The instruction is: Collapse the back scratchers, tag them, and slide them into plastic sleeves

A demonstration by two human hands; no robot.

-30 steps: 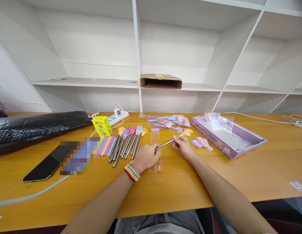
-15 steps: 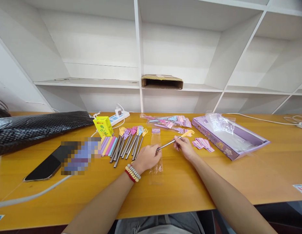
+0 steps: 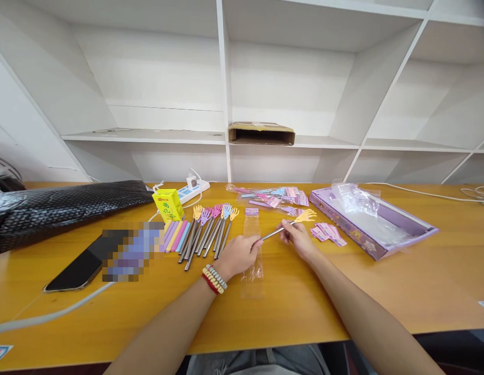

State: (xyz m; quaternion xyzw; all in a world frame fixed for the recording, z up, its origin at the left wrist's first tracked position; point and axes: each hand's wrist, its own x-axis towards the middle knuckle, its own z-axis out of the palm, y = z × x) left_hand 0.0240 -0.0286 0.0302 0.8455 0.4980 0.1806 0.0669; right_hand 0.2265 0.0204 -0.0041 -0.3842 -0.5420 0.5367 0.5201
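Between my hands is a back scratcher with a metal rod and a yellow claw head. My left hand is closed on the rod's lower end. Near the claw, my right hand pinches the same rod. Below it on the table lies a clear plastic bag with a printed card at its top, partly covered by my left hand. Left of that hand are several loose back scratchers with coloured claws, beside a row of pastel tubes. Small pink cards lie right of my right hand.
Bagged back scratchers lie at the back. A purple display box with plastic bags stands right. On the left are a yellow carton, a power strip, a phone and a black wrapped bundle. A cardboard box sits on the shelf.
The back scratcher has shifted slightly, and its yellow claw shows a little further out past my right hand. Both hands keep their hold. The whole view has moved slightly.
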